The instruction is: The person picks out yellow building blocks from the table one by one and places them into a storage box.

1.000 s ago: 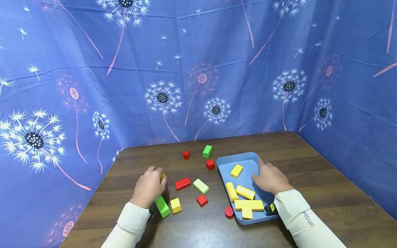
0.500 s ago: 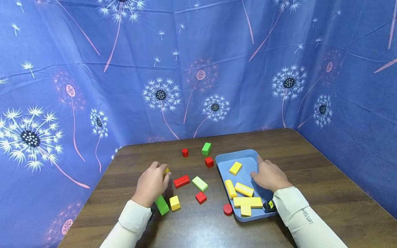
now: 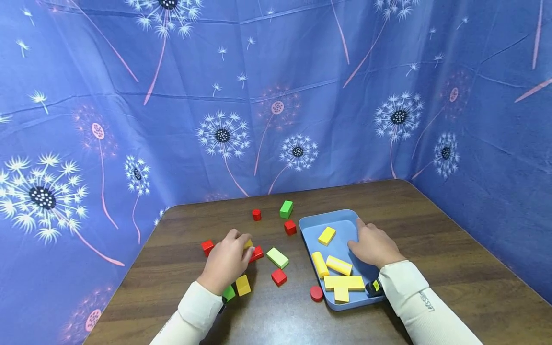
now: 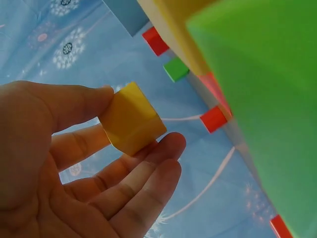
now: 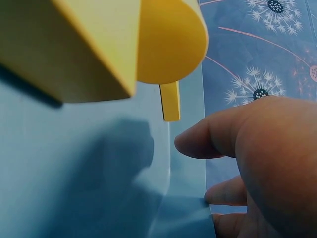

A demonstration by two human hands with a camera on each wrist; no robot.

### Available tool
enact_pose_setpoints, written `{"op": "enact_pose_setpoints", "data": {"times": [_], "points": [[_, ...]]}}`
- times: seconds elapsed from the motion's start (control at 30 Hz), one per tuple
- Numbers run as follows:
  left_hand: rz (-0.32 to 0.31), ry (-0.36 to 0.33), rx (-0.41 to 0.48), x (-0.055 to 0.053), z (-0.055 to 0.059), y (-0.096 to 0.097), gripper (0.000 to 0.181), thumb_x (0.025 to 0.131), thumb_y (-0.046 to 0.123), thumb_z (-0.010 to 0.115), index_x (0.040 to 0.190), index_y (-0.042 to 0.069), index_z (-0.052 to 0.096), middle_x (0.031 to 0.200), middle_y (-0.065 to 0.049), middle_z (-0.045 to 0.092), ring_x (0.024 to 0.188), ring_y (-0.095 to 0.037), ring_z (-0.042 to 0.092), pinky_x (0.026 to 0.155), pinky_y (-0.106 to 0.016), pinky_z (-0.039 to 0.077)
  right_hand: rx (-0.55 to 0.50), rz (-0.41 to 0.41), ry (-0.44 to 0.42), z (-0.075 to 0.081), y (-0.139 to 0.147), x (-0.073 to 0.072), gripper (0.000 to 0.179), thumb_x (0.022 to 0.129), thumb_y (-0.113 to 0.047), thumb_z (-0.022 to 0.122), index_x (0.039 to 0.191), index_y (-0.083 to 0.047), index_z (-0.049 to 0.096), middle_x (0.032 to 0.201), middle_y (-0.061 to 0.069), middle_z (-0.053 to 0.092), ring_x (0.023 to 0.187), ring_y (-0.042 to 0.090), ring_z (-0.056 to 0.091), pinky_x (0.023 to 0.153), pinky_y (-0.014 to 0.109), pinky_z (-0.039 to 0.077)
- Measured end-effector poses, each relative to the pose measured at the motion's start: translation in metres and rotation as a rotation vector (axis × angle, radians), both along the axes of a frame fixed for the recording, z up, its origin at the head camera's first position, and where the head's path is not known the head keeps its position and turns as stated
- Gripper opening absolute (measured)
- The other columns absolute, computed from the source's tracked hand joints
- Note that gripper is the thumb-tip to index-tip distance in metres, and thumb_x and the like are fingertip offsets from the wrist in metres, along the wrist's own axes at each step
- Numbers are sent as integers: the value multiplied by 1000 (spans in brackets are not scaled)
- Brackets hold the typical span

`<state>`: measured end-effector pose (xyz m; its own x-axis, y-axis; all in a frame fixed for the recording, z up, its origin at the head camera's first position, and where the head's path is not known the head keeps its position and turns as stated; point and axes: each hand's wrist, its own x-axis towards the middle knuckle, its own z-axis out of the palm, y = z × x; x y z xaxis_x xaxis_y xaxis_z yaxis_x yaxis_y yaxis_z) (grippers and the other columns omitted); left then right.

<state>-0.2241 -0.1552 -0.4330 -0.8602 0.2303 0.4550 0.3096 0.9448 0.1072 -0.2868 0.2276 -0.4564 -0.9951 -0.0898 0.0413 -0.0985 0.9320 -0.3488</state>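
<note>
My left hand [image 3: 226, 261] pinches a small yellow block [image 4: 131, 119] between thumb and fingers, above the left part of the table. Under and beside that hand are a green block [image 3: 229, 293], a yellow block [image 3: 243, 285] and a red rectangular block [image 3: 256, 253]. The right hand [image 3: 376, 245] grips the right wall of a blue tray [image 3: 329, 216]; its thumb [image 5: 193, 145] is on the inner side, the other fingers outside. Yellow pieces lie in the tray: a flat block [image 3: 327, 236], two cylinders [image 3: 339, 265] and a T-shaped group [image 3: 344, 283].
Around the table's middle lie a light green block [image 3: 278, 258] and a red block [image 3: 279, 277]. A red disc [image 3: 316, 293] sits by the tray's left wall. Farther back are a green block [image 3: 286, 209], red cube [image 3: 290, 227] and red cylinder [image 3: 256, 214]. Blue cloth [image 3: 194, 172] hangs behind.
The left hand has moved right with the yellow block, uncovering a red block at its left and covering part of the green one. The right hand stays on the tray.
</note>
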Motion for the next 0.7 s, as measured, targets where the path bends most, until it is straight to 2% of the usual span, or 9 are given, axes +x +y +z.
{"op": "enact_pose_setpoints", "data": {"times": [0.2,0.4,0.7], "points": [[-51,-1,-9,2,0,9,35,91,27,80,121,11,75,108,-9,66,60,-14,62,56,-27,52,-5,-4,-9,-4,1,1,86,96,-35,63,158,11,23,145,39,48,123,53,59,92,67,52],[-87,31,-35,-1,1,16,31,90,25,81,117,12,75,106,-7,66,67,-14,67,60,-29,56,-8,-8,-16,-2,-1,1,85,97,-34,61,158,11,23,145,39,47,125,53,57,93,67,51],[-139,46,-21,-4,4,27,30,90,22,80,118,13,75,106,-7,66,66,-14,67,59,-31,56,-9,-7,-12,-2,-1,3,85,97,-34,62,158,11,24,144,38,48,125,53,57,94,67,50]]}}
